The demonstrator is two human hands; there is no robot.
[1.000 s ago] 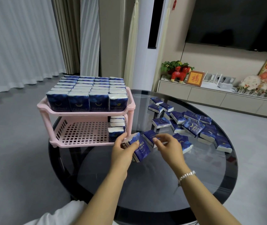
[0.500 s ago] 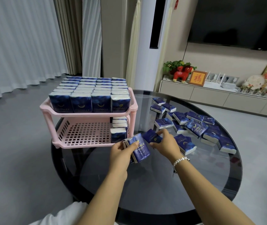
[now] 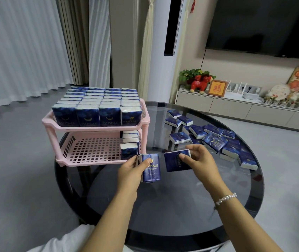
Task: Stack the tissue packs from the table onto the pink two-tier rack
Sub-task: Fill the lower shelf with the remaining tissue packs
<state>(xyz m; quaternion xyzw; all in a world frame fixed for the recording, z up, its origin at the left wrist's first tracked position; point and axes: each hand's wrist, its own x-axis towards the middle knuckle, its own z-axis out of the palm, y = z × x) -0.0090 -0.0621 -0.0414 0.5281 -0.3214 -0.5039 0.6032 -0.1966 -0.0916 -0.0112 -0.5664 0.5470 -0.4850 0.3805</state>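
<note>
Between rack [image 3: 97, 161] and pile, tissue packs [image 3: 150, 167] in both hands [image 3: 198, 158].

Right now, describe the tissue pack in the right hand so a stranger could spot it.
Start at the pink rack on the round glass table. Just right of its lower tier, the right hand pinches one tissue pack, raised and turned sideways, unlike the loose ones lying flat.
</note>
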